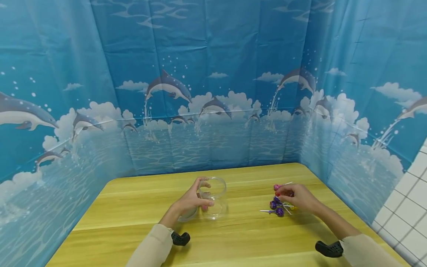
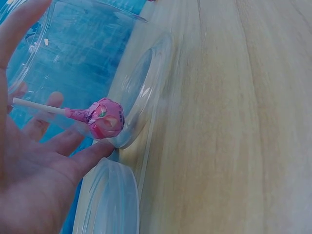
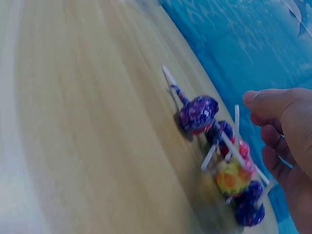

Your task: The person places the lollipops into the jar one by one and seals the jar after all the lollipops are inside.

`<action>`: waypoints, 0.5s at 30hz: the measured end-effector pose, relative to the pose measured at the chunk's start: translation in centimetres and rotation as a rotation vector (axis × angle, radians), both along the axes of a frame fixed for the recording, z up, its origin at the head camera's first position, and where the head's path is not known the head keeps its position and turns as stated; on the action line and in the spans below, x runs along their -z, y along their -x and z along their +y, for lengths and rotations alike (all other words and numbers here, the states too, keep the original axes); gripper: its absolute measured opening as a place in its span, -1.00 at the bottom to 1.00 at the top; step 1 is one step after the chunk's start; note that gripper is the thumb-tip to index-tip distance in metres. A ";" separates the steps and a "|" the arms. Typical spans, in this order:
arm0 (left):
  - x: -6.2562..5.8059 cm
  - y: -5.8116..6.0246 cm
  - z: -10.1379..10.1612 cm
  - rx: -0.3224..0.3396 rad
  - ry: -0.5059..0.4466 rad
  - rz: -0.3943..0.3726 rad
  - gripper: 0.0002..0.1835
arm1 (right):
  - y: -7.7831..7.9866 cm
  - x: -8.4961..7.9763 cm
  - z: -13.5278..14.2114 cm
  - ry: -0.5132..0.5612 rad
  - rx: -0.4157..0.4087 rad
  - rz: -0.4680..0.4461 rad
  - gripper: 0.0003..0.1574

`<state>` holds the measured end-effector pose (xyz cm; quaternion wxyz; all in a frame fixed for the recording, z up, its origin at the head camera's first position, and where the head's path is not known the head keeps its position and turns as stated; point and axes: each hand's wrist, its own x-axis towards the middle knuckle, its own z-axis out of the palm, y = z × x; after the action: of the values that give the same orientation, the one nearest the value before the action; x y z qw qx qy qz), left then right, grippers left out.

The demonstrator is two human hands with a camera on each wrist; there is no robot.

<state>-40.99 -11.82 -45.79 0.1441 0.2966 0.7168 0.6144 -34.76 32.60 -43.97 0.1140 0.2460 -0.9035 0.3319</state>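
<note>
My left hand (image 1: pixel 193 198) grips a clear plastic jar (image 1: pixel 213 189) by its side, thumb on the near wall and fingers around the far side. Through the wall, in the left wrist view, a pink-wrapped lollipop (image 2: pixel 106 118) shows, its head low near the jar's base and its white stick slanting up. My right hand (image 1: pixel 297 196) hovers over a loose pile of lollipops, fingers loosely bent, and nothing shows between them in the right wrist view. The pile has a purple lollipop (image 3: pixel 199 114) at its near end, a yellow lollipop (image 3: pixel 233 178) and pink ones.
A round translucent lid (image 2: pixel 114 200) lies on the wooden table (image 1: pixel 240 237) beside the jar, partly behind my left hand in the head view. Behind the table hangs a blue dolphin-print curtain (image 1: pixel 227 144). White tiles (image 1: pixel 410 200) show at the far right.
</note>
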 end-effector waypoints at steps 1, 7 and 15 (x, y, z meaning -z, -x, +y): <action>0.0 0.0 0.0 -0.002 0.003 0.002 -0.06 | -0.1 0.2 0.2 -0.003 0.000 0.006 -0.82; -0.1 -0.1 -0.2 -0.009 0.016 0.022 -0.06 | -0.5 1.0 1.1 -0.012 0.017 0.006 -0.94; 0.1 0.0 -0.1 0.003 0.007 0.014 -0.05 | -1.0 2.6 2.0 -0.043 0.024 0.055 -0.92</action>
<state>-40.95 -11.88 -45.84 0.1411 0.3013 0.7196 0.6095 -33.72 34.65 -46.55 0.1375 0.2467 -0.9099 0.3039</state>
